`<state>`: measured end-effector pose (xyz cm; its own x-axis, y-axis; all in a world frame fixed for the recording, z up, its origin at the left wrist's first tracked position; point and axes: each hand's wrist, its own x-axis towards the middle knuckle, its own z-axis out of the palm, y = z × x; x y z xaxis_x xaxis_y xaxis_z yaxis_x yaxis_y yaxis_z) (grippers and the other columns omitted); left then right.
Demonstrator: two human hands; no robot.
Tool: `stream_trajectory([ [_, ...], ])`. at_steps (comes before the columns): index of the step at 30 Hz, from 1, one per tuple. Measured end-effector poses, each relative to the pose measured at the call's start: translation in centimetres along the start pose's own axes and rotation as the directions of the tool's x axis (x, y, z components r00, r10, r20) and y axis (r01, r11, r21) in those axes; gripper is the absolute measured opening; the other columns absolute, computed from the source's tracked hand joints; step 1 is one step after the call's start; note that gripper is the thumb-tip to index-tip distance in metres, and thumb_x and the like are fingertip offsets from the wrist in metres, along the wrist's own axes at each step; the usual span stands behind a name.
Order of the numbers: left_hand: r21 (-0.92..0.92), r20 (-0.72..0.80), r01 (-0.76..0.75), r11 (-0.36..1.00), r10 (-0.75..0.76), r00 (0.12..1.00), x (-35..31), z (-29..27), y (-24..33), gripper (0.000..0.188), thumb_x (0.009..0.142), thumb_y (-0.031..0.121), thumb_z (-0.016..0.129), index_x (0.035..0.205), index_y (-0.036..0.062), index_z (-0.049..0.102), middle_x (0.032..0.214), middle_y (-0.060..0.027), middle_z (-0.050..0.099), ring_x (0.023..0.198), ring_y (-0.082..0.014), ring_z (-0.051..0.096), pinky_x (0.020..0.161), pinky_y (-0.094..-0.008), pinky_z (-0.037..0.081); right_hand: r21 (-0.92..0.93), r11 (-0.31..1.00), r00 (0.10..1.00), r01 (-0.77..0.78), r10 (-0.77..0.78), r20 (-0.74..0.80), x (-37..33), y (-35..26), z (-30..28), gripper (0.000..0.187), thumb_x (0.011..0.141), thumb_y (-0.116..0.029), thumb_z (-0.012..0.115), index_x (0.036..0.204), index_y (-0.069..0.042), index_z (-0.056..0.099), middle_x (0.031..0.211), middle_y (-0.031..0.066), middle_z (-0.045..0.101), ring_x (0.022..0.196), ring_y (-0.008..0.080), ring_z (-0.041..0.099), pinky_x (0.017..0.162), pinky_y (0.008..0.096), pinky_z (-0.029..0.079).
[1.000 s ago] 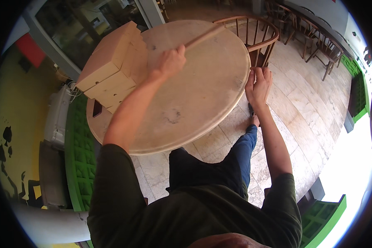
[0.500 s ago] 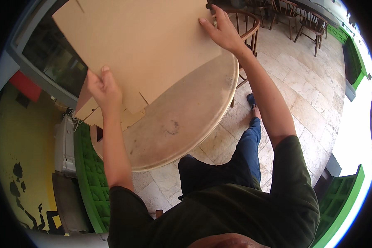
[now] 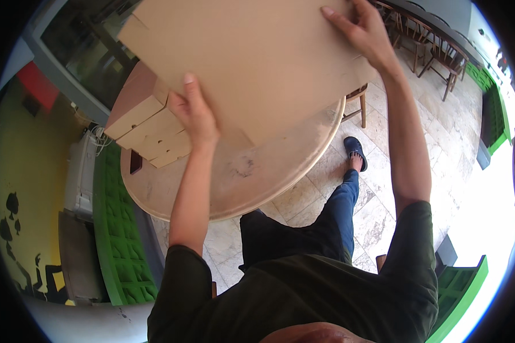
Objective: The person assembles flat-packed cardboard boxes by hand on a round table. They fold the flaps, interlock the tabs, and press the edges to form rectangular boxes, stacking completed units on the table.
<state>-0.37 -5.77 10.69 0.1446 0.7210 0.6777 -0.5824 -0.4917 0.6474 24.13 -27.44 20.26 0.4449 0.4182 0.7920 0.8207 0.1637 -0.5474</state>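
Big tan cardboard sheet (image 3: 252,68) up over the round worktop (image 3: 246,171), hiding most of the worktop's far half, broad face up to us. Both hands on it! L grip (image 3: 195,117), over the worktop's L-hand part, is clamped on the sheet's L edge, thumb on the face, other fingers partly hidden. R grip (image 3: 367,31), out past the worktop's far R rim, is clamped on the sheet's far R side, thumb on the face there too. Can't tell if the sheet's lower edge touches the worktop, bit of blur there. On the worktop's L side, stack of tan cardboard boxes (image 3: 151,134), partly behind the sheet, w/ a small dark flat item (image 3: 135,162) lying nr the worktop's L rim. Off L of the worktop: green latticed panel (image 3: 123,240), then a white case (image 3: 81,180) w/ white cables (image 3: 101,137). R of the worktop, wooden chair (image 3: 357,94), mostly hidden; well beyond the worktop, more wooden chairs (image 3: 445,63) by a long dark table (image 3: 440,26). Below the worktop's R rim, dark shoe (image 3: 353,146) on pale floor tiles (image 3: 377,177)
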Motion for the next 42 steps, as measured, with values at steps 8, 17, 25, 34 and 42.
stream_trajectory([
  [8,-0.171,-0.143,0.107,0.979,-0.132,0.981,-0.5,6.7,-10.3,0.058,0.113,0.049,0.051,0.141,-0.0020,0.053,0.134,-0.0125,0.064,0.125,-0.0189,0.059,0.106,-0.0361,0.046,-0.381,0.895,0.967,0.232,-0.170,0.190,1.6,-9.1,-2.0,0.037,0.085,-0.005,0.075,0.117,0.002,0.057,0.107,0.0204,0.064,0.101,0.0307,0.063,0.091,0.0415,0.051],
  [17,0.130,0.410,0.603,0.787,-0.596,0.690,5.0,9.5,-15.1,0.058,0.111,0.052,0.045,0.137,0.0021,0.056,0.139,-0.0114,0.064,0.120,-0.0237,0.065,0.102,-0.0416,0.050,-0.652,0.246,0.595,0.717,-0.703,0.389,-2.9,-5.1,5.6,0.023,0.082,-0.020,0.071,0.101,-0.023,0.059,0.083,-0.0046,0.058,0.079,0.0133,0.066,0.061,0.0318,0.056],
  [25,0.270,0.854,-0.686,0.676,0.161,0.494,-14.1,-1.5,-2.3,0.029,0.088,0.018,0.080,0.112,0.0042,0.071,0.097,-0.0122,0.068,0.084,-0.0344,0.063,0.078,-0.0491,0.053,-0.514,0.385,0.632,0.767,-0.590,0.502,-16.4,7.8,12.3,0.013,0.084,-0.022,0.064,0.096,-0.019,0.059,0.093,-0.0017,0.063,0.088,0.0151,0.066,0.064,0.0302,0.052],
  [34,0.613,0.787,-0.689,0.386,-0.226,0.574,-14.1,-6.4,-4.8,0.045,0.084,0.012,0.078,0.125,-0.0022,0.068,0.124,-0.0136,0.062,0.109,-0.0320,0.064,0.089,-0.0443,0.056,-0.486,0.689,0.817,0.538,-0.286,0.500,-24.4,8.8,12.8,0.033,0.077,-0.017,0.075,0.109,-0.009,0.070,0.115,0.0050,0.073,0.101,0.0226,0.070,0.079,0.0368,0.057],
  [42,0.610,0.792,-0.688,0.393,-0.329,0.514,-15.0,-7.1,-6.8,0.038,0.084,-0.002,0.068,0.122,-0.0047,0.069,0.117,-0.0114,0.065,0.109,-0.0296,0.065,0.082,-0.0428,0.062,-0.400,0.839,0.864,0.368,-0.150,0.480,-25.9,6.9,13.0,0.023,0.079,-0.010,0.070,0.101,-0.007,0.071,0.110,0.0080,0.066,0.101,0.0256,0.067,0.081,0.0380,0.056],
])
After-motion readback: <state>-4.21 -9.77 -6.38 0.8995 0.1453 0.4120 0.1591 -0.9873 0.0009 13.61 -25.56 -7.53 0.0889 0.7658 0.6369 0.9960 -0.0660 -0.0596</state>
